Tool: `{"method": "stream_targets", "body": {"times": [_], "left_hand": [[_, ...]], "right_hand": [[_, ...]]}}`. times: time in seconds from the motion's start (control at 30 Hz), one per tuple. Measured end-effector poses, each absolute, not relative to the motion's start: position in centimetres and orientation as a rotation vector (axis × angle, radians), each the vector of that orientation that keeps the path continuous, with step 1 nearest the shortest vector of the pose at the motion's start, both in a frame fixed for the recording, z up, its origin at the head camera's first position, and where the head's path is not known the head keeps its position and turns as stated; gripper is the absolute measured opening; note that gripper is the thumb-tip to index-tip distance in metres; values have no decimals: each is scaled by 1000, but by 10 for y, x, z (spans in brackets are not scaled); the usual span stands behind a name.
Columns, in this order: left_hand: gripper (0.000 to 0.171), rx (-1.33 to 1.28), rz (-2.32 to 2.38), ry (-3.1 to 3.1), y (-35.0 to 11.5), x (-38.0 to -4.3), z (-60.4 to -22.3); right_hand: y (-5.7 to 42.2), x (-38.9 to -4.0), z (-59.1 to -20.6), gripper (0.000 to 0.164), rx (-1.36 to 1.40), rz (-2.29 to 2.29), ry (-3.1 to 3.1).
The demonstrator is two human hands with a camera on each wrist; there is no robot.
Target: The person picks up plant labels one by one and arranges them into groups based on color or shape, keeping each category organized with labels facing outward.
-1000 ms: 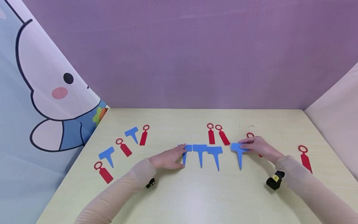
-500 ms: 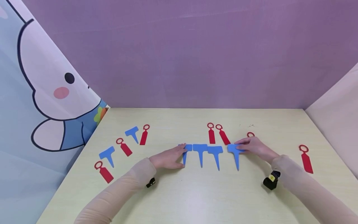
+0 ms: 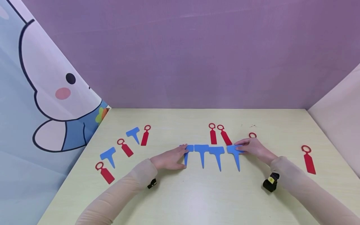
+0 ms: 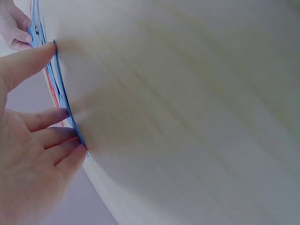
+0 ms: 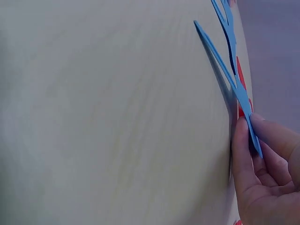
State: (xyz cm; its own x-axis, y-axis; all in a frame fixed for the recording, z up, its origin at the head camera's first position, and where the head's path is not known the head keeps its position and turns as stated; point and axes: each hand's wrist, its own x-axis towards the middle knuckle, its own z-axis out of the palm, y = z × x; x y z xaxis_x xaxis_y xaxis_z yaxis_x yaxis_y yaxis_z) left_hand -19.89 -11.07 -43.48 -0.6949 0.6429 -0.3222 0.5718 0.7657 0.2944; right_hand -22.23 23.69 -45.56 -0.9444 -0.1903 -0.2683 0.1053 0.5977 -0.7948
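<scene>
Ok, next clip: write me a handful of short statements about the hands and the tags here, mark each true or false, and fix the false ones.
1. The right hand pinches a blue T-shaped tag. True.
2. The left hand touches a red tag. False: it touches the blue tag at the left end of the row.
3. The leftmost blue tag on the table lies between two red ones. True.
4. The red tag at the far right has its ring at the end nearer the person. False: the ring is at the far end.
5. A black device shows at the right wrist. True.
</scene>
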Motion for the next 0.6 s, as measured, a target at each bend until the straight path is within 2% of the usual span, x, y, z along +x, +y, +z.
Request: {"method": "stream_targets", "body": {"times": [0.6], "left_hand": [[69, 928, 219, 2555, -112, -201, -441]], "right_hand": [[228, -220, -455, 25, -217, -1149, 2668]]}}
